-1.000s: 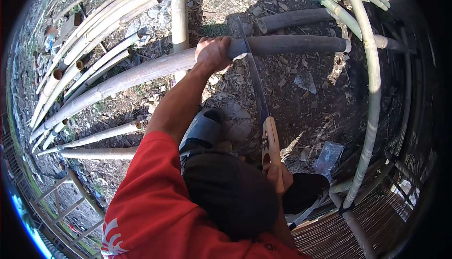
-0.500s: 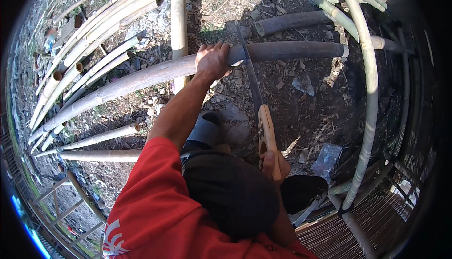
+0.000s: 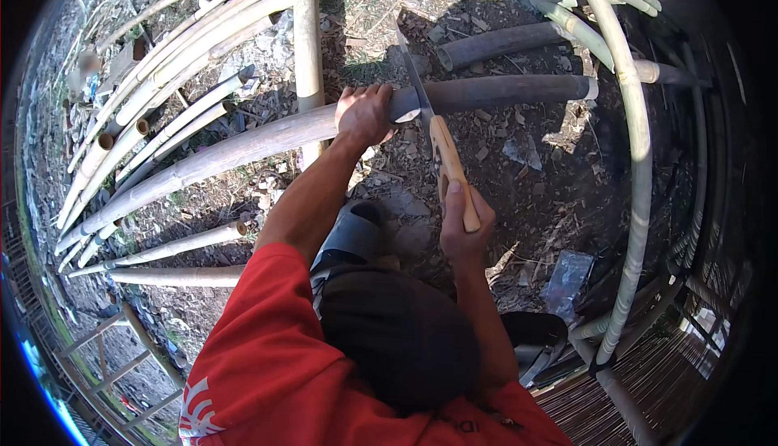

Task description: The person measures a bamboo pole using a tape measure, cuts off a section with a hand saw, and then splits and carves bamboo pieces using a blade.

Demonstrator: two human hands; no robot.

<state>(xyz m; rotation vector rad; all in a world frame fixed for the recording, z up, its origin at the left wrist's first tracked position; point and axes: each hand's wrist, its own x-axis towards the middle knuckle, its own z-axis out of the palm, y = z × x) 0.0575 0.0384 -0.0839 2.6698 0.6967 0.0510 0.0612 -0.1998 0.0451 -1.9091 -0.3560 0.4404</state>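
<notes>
A: Left hand?

B: Left hand (image 3: 363, 113) atop the long pole (image 3: 235, 148), a thick grey-brown bamboo stem running across the view. Fingers wrapped over its far side, clamped on it. Arm straight, red sleeve (image 3: 259, 308) above the elbow.

A: And the right?

B: Right hand (image 3: 468, 220) nearer the body, fingers closed round the wooden handle of the saw (image 3: 446, 154). Thumb along the upper side of the grip.

A: Where does the saw lie?

B: Blade crosses the long pole just right of the left hand, tip pointing away from the body. A pale bare patch shows on the pole's near side, beside the blade. Depth of the cut: cannot tell.

A: What is under the long pole?

B: A pale pole (image 3: 308, 40) passes beneath it, crosswise, close to the left hand. Right end of the long pole reaches out over the littered ground (image 3: 527, 195).

A: Surroundings?

B: A bundle of bamboo (image 3: 174, 57) to the upper left. A short dark stem (image 3: 502, 45) beyond the long pole. Clear plastic (image 3: 567, 280) on the ground, right of the right hand. Dark cap (image 3: 397, 336) low in view.
</notes>
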